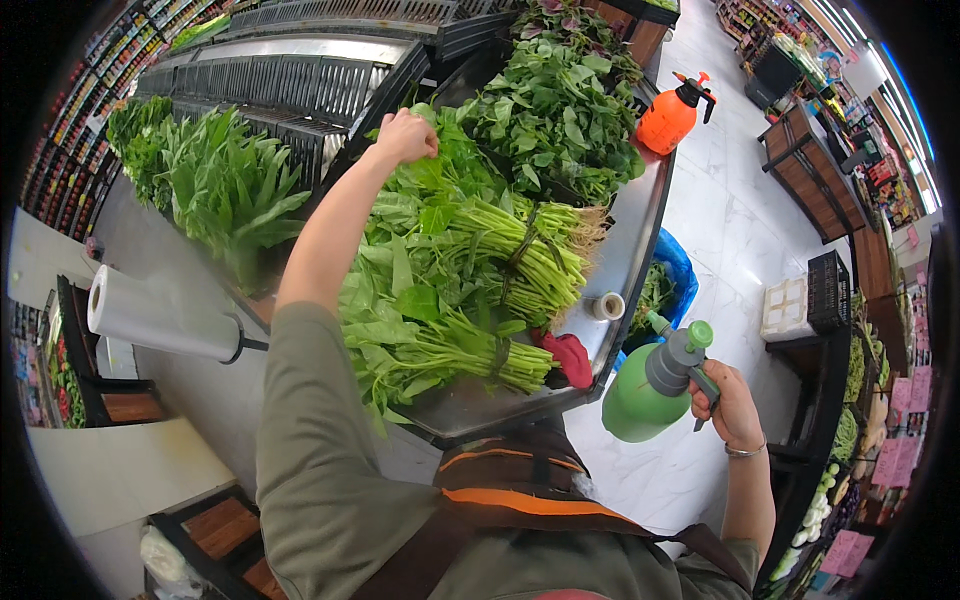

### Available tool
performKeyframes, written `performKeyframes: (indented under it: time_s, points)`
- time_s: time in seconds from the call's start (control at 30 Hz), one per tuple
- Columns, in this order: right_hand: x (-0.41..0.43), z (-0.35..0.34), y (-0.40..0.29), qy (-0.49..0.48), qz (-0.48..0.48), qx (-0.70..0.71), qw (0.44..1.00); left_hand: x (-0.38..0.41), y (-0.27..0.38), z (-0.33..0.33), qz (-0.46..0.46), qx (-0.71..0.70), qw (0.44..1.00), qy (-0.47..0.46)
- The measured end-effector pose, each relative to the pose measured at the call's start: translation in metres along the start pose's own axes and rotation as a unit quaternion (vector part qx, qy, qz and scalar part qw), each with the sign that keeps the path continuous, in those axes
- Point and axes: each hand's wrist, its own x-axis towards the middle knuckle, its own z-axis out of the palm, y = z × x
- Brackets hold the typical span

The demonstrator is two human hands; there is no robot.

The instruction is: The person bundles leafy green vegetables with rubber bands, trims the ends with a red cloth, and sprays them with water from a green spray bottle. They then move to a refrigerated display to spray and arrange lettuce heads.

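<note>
My left hand (407, 137) reaches over the upper end of the leafy greens, its fingers curled at the leaves; whether it grips one I cannot tell. My right hand (725, 403) holds the handle of a green pressure sprayer (646, 397), whose nozzle points up and left. Tied bundles of water spinach (536, 259) lie on the metal display counter (634, 247), stems towards the right. Darker leafy greens (551, 124) are heaped beyond them. A roll of tape (607, 306) and a dark red cloth (570, 358) rest near the stem ends.
An orange pressure sprayer (666, 120) stands at the counter's right edge. Below that edge is a blue bag (679, 274) with greens inside. On the left are a plastic bag roll (161, 319), more leafy greens (225, 184) and black slatted racks (270, 82). Vegetable shelves (810, 480) line the right.
</note>
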Motion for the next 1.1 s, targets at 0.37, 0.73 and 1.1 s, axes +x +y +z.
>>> performKeyframes:
  time_s: [0.37,0.73,1.1]
  points:
    - [-0.001,0.0,0.007,0.001,-0.008,0.0,1.0,0.005,-0.058,0.071,-0.207,-0.358,0.91,-0.039]
    - [-0.003,-0.009,0.013,0.009,-0.013,0.002,1.0,-0.022,-0.097,0.061,-0.336,-0.729,0.528,0.278]
    - [0.009,-0.07,0.008,0.049,-0.036,0.072,0.996,-0.061,0.081,-0.009,-0.156,-0.689,0.685,0.177]
